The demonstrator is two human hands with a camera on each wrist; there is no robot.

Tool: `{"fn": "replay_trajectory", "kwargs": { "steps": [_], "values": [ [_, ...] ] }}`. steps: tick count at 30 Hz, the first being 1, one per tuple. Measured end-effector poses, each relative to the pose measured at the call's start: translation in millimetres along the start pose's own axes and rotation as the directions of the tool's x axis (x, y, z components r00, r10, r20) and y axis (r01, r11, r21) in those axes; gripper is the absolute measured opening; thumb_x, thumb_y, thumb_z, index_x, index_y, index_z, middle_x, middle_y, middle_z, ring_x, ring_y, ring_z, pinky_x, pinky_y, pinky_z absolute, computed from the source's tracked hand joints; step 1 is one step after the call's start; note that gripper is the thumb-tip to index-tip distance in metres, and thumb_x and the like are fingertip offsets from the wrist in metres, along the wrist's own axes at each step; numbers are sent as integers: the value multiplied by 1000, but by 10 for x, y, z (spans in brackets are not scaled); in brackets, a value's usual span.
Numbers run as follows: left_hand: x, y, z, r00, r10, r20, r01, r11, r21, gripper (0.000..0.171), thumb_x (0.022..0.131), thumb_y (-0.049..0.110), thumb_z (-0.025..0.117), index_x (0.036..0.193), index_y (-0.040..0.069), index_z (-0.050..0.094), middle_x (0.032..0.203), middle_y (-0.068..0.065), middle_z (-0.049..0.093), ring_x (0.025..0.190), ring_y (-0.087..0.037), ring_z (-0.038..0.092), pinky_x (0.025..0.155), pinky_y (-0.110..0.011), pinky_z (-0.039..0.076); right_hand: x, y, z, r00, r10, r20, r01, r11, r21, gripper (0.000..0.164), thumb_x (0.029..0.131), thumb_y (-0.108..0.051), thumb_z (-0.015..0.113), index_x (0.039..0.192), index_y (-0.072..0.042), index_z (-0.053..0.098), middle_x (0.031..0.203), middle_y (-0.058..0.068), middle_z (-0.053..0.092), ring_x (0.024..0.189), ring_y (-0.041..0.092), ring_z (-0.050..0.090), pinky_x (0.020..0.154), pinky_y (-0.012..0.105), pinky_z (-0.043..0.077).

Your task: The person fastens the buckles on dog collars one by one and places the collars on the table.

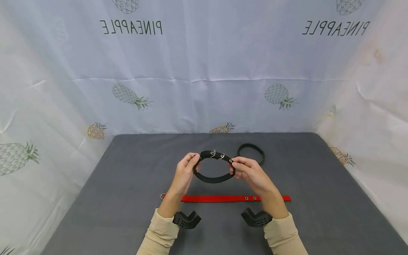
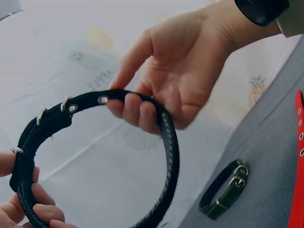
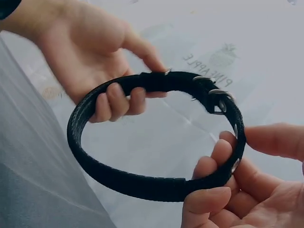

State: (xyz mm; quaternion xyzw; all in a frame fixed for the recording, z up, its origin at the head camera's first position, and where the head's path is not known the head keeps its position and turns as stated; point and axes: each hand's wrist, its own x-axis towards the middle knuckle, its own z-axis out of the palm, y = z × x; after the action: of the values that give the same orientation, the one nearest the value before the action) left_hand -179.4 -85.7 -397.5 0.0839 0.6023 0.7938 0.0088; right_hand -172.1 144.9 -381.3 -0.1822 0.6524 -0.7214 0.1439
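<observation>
The left hand (image 1: 183,173) and right hand (image 1: 253,173), each grip closed, pinch a buckled black collar (image 1: 214,180) above the grey worktop (image 1: 127,216).

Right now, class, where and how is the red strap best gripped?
The red strap is probably best pinched midway across its long edges, from above: it lies flat and straight on the grey table, and the forearms pass over it nearer the ends.
</observation>
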Motion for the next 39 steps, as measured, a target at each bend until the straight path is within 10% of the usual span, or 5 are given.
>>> {"fn": "replay_trajectory", "kwargs": {
  "steps": [12, 22, 29, 34, 39],
  "values": [
    [45, 60, -114, 999, 52, -2, -52, 998, 25, 34, 101, 16, 49, 124, -9, 54, 110, -3, 63, 105, -3, 61, 105, -15, 43, 110, -37, -41, 985, -137, 105, 139, 990, -17, 18, 100, -9, 49, 101, -15, 65, 87, -7, 62, 74, 11, 50, 74, 20, 46],
    [111, 35, -411, 975, -7, -221, 32, 994, 107, 37, 103, 20, 44, 129, -3, 55, 110, 7, 60, 105, -4, 63, 112, -36, 42, 307, 200, -93, 989, -142, 44, 147, 981, -123, 18, 98, -9, 53, 101, -21, 66, 91, -13, 63, 77, 6, 56, 78, 20, 49],
    [123, 31, -521, 952, -42, -305, 80, 990, 115, 39, 104, 24, 41, 131, -2, 54, 105, 11, 57, 97, -1, 60, 112, -40, 42, 515, 465, -162, 959, -283, -4, 257, 877, -406, 17, 90, 5, 59, 104, 12, 64, 99, -2, 62, 80, -2, 53, 71, 18, 49],
    [120, 34, -535, 935, -60, -349, 97, 991, 91, 37, 105, 25, 39, 130, 1, 54, 101, 12, 55, 93, 0, 59, 107, -34, 45, 637, 599, -178, 939, -344, -7, 294, 814, -500, 16, 88, 5, 61, 102, 10, 68, 103, 24, 63, 88, 2, 59, 79, 16, 52],
    [117, 31, -527, 932, -72, -354, 96, 994, 53, 36, 105, 24, 39, 128, 1, 54, 99, 12, 55, 92, 0, 59, 98, -23, 48, 742, 676, -182, 938, -347, -20, 266, 753, -602, 15, 87, 4, 63, 99, 2, 72, 107, 22, 65, 100, 28, 63, 86, 34, 55]
  ]
}}
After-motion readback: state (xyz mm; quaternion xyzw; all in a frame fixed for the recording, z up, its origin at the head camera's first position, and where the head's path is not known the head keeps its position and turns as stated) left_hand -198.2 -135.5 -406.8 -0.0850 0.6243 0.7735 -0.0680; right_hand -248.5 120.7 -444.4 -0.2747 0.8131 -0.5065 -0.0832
